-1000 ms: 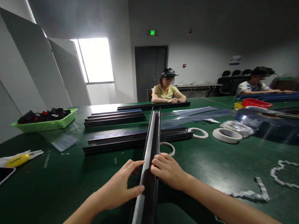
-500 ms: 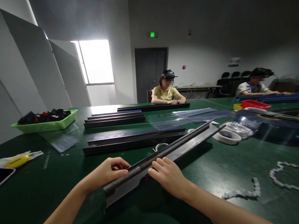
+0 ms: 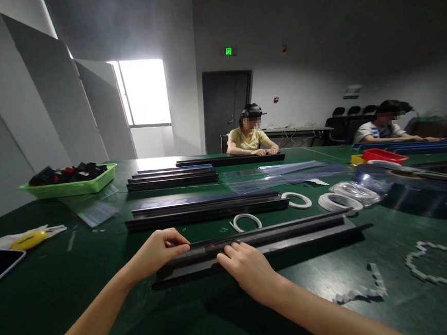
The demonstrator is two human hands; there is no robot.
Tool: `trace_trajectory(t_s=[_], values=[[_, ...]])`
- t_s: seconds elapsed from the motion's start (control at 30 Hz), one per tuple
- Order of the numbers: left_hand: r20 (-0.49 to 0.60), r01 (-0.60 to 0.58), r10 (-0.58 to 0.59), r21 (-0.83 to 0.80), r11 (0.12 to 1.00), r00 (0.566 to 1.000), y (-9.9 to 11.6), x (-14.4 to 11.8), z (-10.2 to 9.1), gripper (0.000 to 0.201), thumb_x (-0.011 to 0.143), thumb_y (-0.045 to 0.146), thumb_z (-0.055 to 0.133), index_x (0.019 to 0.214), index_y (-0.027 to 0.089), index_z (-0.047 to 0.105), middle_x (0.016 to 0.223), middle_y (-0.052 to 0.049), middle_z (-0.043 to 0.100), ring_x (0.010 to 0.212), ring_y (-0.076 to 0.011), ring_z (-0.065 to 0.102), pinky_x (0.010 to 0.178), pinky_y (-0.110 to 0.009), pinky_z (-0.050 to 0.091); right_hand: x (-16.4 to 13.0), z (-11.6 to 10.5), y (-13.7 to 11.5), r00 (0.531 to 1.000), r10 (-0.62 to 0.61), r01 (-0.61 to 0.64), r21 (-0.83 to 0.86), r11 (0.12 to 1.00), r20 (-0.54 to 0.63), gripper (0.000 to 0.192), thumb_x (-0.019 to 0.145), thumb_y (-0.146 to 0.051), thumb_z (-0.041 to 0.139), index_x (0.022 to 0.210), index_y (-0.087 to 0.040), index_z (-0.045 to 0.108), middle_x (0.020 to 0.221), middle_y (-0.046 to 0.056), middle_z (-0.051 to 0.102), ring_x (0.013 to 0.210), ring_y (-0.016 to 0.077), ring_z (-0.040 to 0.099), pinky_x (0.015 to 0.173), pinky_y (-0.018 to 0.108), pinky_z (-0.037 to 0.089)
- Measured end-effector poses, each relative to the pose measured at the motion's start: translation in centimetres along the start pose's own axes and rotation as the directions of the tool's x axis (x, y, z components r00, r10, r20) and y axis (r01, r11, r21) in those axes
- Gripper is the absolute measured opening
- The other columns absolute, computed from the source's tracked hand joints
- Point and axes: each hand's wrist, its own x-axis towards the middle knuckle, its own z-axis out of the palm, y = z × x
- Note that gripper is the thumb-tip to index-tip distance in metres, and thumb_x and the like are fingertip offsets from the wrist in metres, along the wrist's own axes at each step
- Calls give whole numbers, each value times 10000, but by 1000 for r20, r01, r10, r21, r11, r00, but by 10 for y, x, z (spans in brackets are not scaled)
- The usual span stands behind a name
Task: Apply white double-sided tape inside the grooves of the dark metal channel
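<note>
A long dark channel-shaped profile (image 3: 298, 236) lies slightly slanted in front of me, its right end farther off. My left hand (image 3: 164, 248) grips its back edge near the left end, thumb and fingers closed on it. Around the middle of the near side, my right hand (image 3: 249, 268) is closed with curled fingers over the profile. Its fingertips are partly hidden. Just behind the profile lies a small white ring of tape (image 3: 246, 222). More dark profiles (image 3: 204, 214) rest parallel beyond it.
A green basket (image 3: 70, 187) of black parts stands at the left, near a yellow-handled tool (image 3: 30, 239) and a phone (image 3: 3, 267). White coils (image 3: 340, 202) and a large blue roll (image 3: 414, 188) sit right. Crumpled white strips (image 3: 361, 296) lie nearer. Two people sit across the table.
The profile's raised right end has swung down and toward me, so it lies flatter and less slanted. Both hands have stayed on it, and white rings behind it show more fully.
</note>
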Motion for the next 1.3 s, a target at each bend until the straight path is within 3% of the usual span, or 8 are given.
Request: trace_trajectory(t_s=[0.2,0.5,1.07,1.3], values=[[-14,-13,13,7,1000,1000,-2,1,2,333,761,477,585,860,187,718,882,-51,689,833,-202,617,747,-315,485,-2,-4,-2,999,5,-6,18,1000,50,131,839,-99,464,915,-187,524,878,54,590,761,189,523,640,322,335],[-2,-5,5,20,1000,1000,-3,2,3,348,767,485,573,865,187,723,883,-53,701,833,-206,619,746,-309,483,-4,-12,0,989,-8,-5,87,996,147,381,653,-24,552,995,-183,504,945,60,584,806,185,518,667,298,345],[51,92,-93,24,995,994,-21,6,6,402,754,521,555,888,177,714,854,-40,720,791,-204,631,721,-300,476,-3,-13,19,977,-69,21,230,973,200,220,781,-203,596,994,-187,543,930,45,613,807,187,577,675,286,387],[0,80,-81,95,992,997,-34,6,4,329,737,435,589,940,203,704,921,-40,702,837,-214,625,777,-320,472,-4,-12,31,969,-1,-59,233,971,248,212,792,-228,569,1000,-189,572,924,64,635,815,197,599,662,282,393]])
